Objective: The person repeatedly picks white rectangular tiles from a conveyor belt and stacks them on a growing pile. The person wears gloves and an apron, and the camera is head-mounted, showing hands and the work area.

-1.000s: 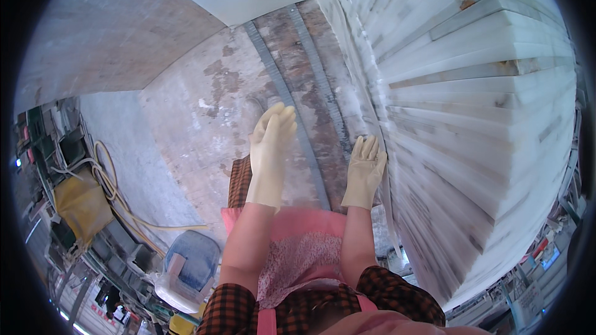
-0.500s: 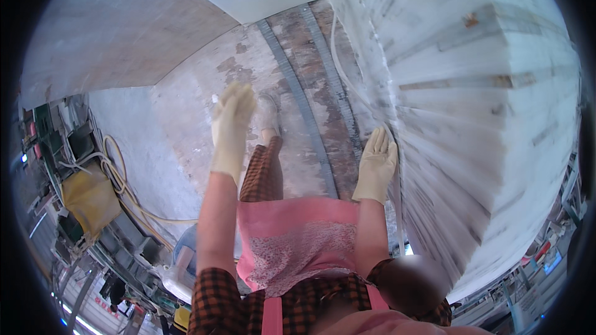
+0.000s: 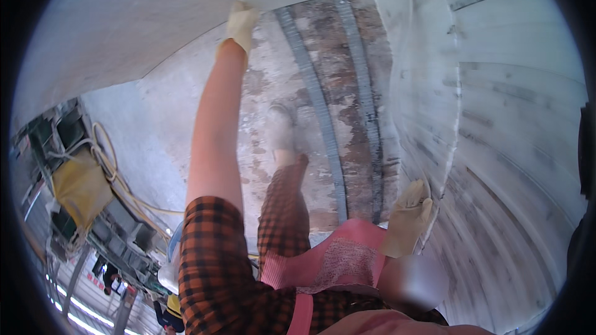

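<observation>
The concrete floor (image 3: pixel 155 130) is stained and patchy, pale grey at its left side. Two metal rails (image 3: pixel 323 130) run along it beside the stack of white slabs (image 3: pixel 496 117) at its right edge. A pale hose (image 3: pixel 118 167) coils near its left edge

The left hand (image 3: pixel 241 24) and the right hand (image 3: pixel 406 218) are both wearing pale yellowish-cream gloves. The sleeve (image 3: pixel 208 254) is showing an orange-and-black check, and the trouser leg (image 3: pixel 284 211) is showing the same check. The apron (image 3: pixel 338 260) is showing pink (with a paler speckled patch in the middle). The floor (image 3: pixel 310 86) is showing grey concrete mottled with rusty brown between two darker grey rails (image 3: pixel 316 105). The stacked panels (image 3: pixel 496 117) are looking whitish with grey streaks.
</observation>
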